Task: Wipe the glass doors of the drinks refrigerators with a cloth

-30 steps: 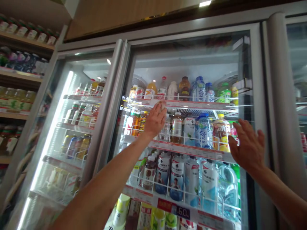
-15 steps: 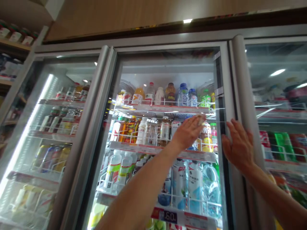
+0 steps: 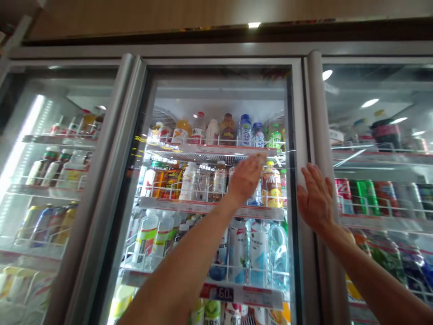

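My left hand [image 3: 248,177] is raised in front of the middle glass door [image 3: 219,81], its fingers close together and blurred. Something pale shows at its fingertips, too unclear to name. Behind the glass, drink bottles line the shelves, among them a yellow-capped bottle [image 3: 271,183] just right of this hand. My right hand [image 3: 316,194] lies flat with its fingers stretched out on the metal door frame [image 3: 299,113], at the seam with the right-hand door. Nothing shows in the right hand.
A left glass door [image 3: 77,117] and a right glass door [image 3: 368,113] flank the middle one, with bottles and cans behind both. Metal handles run down the door edges. A price display [image 3: 224,293] sits on a lower shelf edge. A wooden panel [image 3: 203,20] spans the top.
The view has shifted to the right, so the doors appear further left. My left hand stays up at the glass with little clear movement across it. My right hand remains flat on the frame.
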A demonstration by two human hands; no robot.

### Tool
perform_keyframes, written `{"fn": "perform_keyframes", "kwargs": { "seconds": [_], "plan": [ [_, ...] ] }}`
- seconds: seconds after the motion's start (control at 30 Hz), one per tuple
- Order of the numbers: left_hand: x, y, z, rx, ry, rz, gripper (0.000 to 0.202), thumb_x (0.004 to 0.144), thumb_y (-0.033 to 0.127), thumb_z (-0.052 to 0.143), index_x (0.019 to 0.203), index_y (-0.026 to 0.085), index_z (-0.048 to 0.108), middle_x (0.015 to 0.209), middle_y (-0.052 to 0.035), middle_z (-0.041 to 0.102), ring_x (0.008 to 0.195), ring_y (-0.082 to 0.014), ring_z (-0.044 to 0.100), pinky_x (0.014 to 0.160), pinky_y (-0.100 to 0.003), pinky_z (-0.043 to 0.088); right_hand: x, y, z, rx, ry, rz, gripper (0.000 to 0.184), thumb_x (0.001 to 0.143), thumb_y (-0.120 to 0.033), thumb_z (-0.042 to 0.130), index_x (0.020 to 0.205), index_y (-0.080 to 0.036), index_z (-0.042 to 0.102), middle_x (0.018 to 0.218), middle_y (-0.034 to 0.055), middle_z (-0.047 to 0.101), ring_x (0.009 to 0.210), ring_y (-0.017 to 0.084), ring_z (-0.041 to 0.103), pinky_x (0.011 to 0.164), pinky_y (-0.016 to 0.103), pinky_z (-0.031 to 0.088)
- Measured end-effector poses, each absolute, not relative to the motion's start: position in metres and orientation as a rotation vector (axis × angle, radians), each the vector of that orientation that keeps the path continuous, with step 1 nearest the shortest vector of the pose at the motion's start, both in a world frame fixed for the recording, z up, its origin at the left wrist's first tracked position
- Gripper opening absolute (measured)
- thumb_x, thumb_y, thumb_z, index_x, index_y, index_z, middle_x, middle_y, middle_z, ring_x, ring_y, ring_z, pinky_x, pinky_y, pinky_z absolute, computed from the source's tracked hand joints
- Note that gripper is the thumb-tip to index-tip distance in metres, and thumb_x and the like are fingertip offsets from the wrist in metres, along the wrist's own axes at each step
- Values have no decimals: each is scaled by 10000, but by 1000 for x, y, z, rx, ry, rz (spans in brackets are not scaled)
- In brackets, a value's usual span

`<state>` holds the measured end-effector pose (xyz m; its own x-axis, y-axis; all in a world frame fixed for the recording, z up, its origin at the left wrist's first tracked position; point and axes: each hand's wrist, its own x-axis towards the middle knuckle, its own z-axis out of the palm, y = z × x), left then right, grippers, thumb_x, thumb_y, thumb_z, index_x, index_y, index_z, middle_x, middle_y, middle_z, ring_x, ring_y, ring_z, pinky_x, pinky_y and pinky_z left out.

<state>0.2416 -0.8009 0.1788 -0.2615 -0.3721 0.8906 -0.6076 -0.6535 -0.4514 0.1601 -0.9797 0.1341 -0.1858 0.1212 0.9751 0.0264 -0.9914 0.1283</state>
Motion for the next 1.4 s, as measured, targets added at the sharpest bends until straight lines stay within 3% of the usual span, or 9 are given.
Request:
{"fn": "perform_keyframes", "kwargs": {
  "seconds": [0.13,0.3,0.5,0.7,0.9,1.07,1.13,1.27,1.4],
  "plan": [
    [252,-766,181,1724,-829,2021,392,899,192,357,1252,164,526,1389,-113,446,1350,-264,320,1107,-494,305,170,-968,132,1960,217,2352,478,906,-290,328,1366,-169,377,1393,131,429,1328,225,357,1081,465,270],
    [255,-746,145,1823,-1547,2154,368,897,189,400,1245,215,519,1369,-41,484,1334,-158,354,1108,-365,335,191,-940,128,1957,290,2328,467,911,-286,344,1365,-183,380,1405,117,417,1342,219,335,1090,453,243],
    [264,-688,152,1639,-608,2217,356,900,181,371,1213,150,538,1366,-120,473,1351,-208,324,1087,-457,351,208,-918,119,1906,279,2318,499,907,-284,364,1396,-190,329,1418,117,399,1360,216,299,1109,467,192],
    [266,-672,116,1711,-1430,2419,331,889,207,431,1199,193,545,1357,-37,498,1347,-153,327,1087,-336,372,224,-900,110,1904,334,2268,538,900,-282,380,1422,-194,282,1430,116,381,1362,222,294,1121,470,153],
    [287,-593,117,1523,-456,2305,395,900,168,390,1287,175,470,1409,-109,420,1362,-200,301,1086,-449,367,225,-903,108,1929,312,2278,518,903,-318,352,1401,-176,335,1430,115,382,1359,232,298,1122,466,145],
    [287,-604,89,1755,-1147,2309,417,883,198,454,1298,231,461,1368,-44,485,1363,-168,296,1086,-379,378,223,-891,109,1943,268,2285,492,913,-346,333,1353,-140,410,1412,136,401,1342,251,329,1109,474,170],
    [291,-585,89,1770,-1034,2284,390,892,213,442,1280,227,482,1368,-43,485,1353,-170,319,1084,-379,381,222,-883,107,1925,289,2293,492,915,-346,332,1356,-143,406,1410,135,405,1342,251,328,1112,473,165],
    [301,-539,95,1567,-387,2203,390,919,212,367,1295,186,466,1439,-101,377,1363,-224,298,1098,-491,332,224,-870,97,1938,308,2302,498,911,-333,346,1380,-169,369,1421,123,392,1352,247,310,1114,482,151],
    [292,-553,74,1649,-736,2245,459,908,172,382,1366,203,370,1457,-92,348,1379,-196,259,1100,-457,341,228,-868,85,1958,328,2292,499,904,-309,360,1384,-170,361,1431,122,378,1357,239,300,1118,482,140]
  ]
}}
